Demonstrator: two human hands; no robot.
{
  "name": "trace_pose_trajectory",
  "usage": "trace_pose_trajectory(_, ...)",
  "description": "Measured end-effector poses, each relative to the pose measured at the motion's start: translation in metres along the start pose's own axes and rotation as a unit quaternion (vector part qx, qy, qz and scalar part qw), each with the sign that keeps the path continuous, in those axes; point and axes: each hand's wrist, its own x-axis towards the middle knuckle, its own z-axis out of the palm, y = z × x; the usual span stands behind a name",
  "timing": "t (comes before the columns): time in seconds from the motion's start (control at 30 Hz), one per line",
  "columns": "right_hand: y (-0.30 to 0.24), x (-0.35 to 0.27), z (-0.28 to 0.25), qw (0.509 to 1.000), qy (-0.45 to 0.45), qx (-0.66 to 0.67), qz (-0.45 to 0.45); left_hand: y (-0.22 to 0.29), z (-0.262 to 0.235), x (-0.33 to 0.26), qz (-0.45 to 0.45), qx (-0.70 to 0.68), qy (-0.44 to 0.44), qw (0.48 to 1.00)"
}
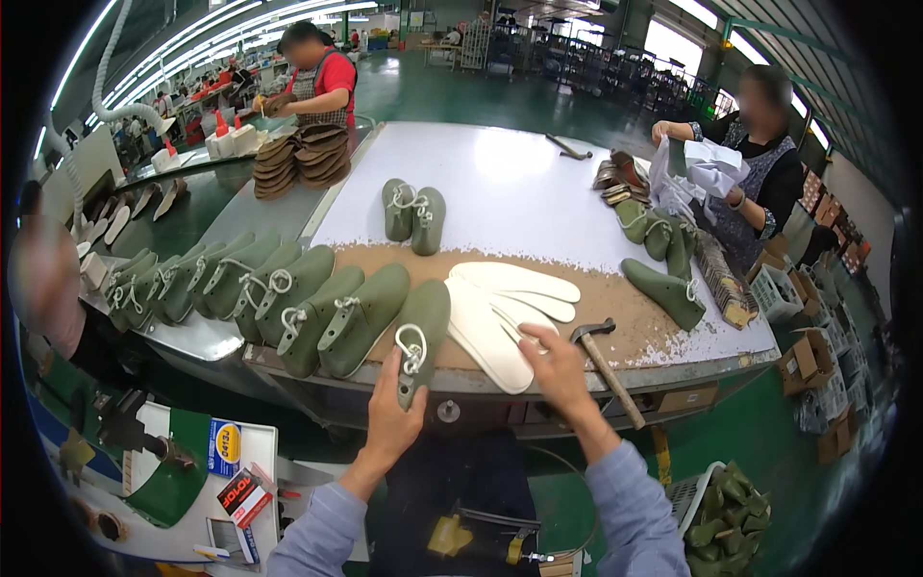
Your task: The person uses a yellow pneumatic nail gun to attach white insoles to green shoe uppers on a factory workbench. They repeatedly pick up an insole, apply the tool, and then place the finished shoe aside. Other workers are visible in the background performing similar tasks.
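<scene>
My left hand (394, 409) grips the heel end of a green shoe last (424, 322), which has a white cord loop through it and lies at the table's front edge. My right hand (560, 375) is open, its fingers reaching over the edge of the white insoles (486, 337). Several of these insoles are fanned out on the brown board (615, 288), just right of the last. Beside my right hand rests a hammer (611, 370) with a wooden handle, its head toward the insoles.
More corded green lasts (365, 308) line the front left edge. A pair (415, 216) stands farther back, others (663, 291) at right. Co-workers stand behind at left and right, the right one holding white paper (711, 168). A crate of lasts (726, 519) sits low right.
</scene>
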Motion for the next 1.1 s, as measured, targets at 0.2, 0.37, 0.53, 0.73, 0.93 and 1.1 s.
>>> trace_pose_trajectory(0.2, 0.168, 0.117, -0.037, 0.971, -0.003, -0.240, 0.022, 0.000, 0.008, 0.033, 0.014, -0.012, 0.013, 1.000)
trace_pose_trajectory(0.37, 0.178, 0.153, -0.036, 0.954, -0.119, -0.255, 0.100, -0.012, -0.002, 0.051, -0.020, 0.003, -0.006, 1.000)
trace_pose_trajectory(0.53, 0.175, 0.174, -0.060, 0.967, -0.051, -0.238, 0.072, -0.010, -0.013, 0.100, 0.104, 0.018, 0.040, 0.994)
trace_pose_trajectory(0.73, 0.080, 0.105, -0.053, 0.972, 0.094, 0.200, 0.077, -0.070, 0.036, 0.257, 0.058, 0.195, -0.046, 0.978)
trace_pose_trajectory(0.93, 0.056, -0.043, -0.094, 0.895, 0.114, 0.397, 0.170, -0.102, 0.109, 0.355, -0.137, 0.266, -0.139, 0.944)
trace_pose_trajectory(1.1, 0.034, -0.086, -0.103, 0.969, 0.028, 0.119, 0.214, -0.099, 0.093, 0.354, -0.255, -0.012, -0.083, 0.963)
